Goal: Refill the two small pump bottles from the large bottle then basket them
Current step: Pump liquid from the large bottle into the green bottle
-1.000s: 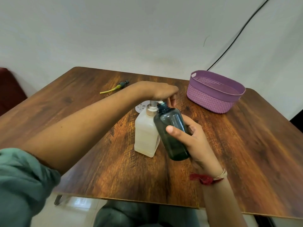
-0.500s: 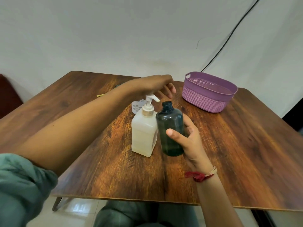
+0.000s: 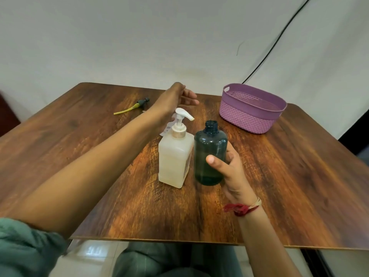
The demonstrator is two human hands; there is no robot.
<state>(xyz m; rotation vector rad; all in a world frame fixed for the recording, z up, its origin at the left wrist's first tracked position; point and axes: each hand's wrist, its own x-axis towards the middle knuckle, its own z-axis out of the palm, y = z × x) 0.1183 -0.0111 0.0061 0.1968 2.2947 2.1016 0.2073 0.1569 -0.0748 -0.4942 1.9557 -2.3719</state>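
Observation:
A square, milky-white large bottle (image 3: 173,158) with a white pump head stands upright at the table's middle. Just right of it stands a dark teal small bottle (image 3: 210,154), upright, its threaded neck open with no pump on it. My right hand (image 3: 231,170) grips this teal bottle from the right side, thumb across its front. My left hand (image 3: 176,97) hovers beyond the white bottle's pump with relaxed fingers pointing right, holding nothing. A dark pump cap with a yellow tube (image 3: 131,107) lies on the table at the far left.
A purple woven basket (image 3: 245,116) sits at the far right of the wooden table (image 3: 299,176). A white patterned object (image 3: 165,130) is mostly hidden behind the white bottle and my left forearm. A black cable runs down the wall behind the basket.
My left hand has lifted off the white bottle's pump head and moved away toward the far side. The teal bottle, earlier tilted at the nozzle, now stands upright on the table.

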